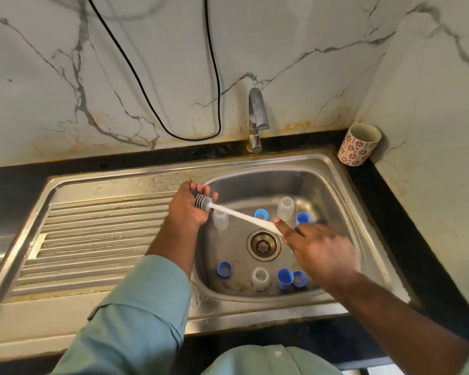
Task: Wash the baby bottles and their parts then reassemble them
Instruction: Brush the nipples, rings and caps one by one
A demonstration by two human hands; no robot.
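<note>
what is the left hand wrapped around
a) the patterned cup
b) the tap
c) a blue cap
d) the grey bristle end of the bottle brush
d: the left hand curls its fingers round the grey bristle end of the bottle brush, while the right hand holds the white handle over the sink.

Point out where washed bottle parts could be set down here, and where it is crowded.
The ribbed drainboard left of the basin is bare, bordered by the black counter and the left hand holding the brush. The flat sink rim in front is bare too. Inside the basin, bottles and blue caps ring the drain, under the right hand.
</note>
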